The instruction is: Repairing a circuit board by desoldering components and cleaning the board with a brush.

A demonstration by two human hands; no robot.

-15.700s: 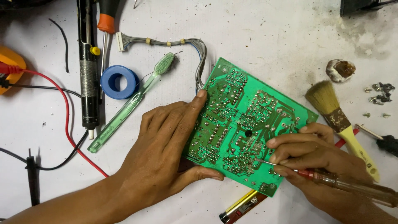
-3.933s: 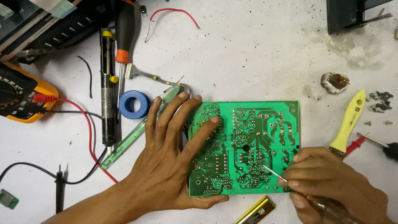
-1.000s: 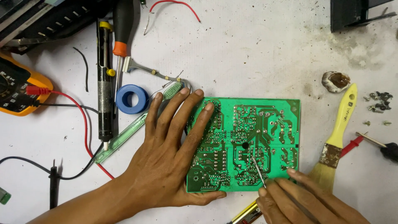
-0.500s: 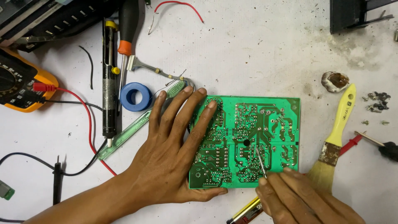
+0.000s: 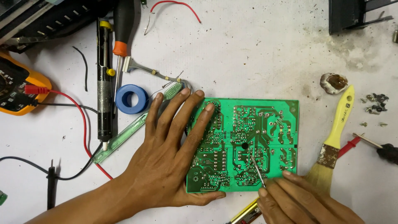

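Head camera looks straight down on a white tabletop [image 5: 257,54], where a green circuit board [image 5: 265,124] lies solder side up, its long axis running left to right. The left hand [image 5: 166,161] is spread flat, fingers wide, pressing the board's left part down. The right hand [image 5: 298,199], at the lower right edge of the board, is closed in a pinch on a thin metal probe [image 5: 258,169]. The probe slants up and left from that hand, its tip on the solder joints just below the dark hole near the board's middle, so the right hand is the nearer to that spot. A yellow-handled brush [image 5: 338,128] lies just right of the board. Compared with half a second ago, the probe tip sits slightly lower and the hands are almost unmoved.
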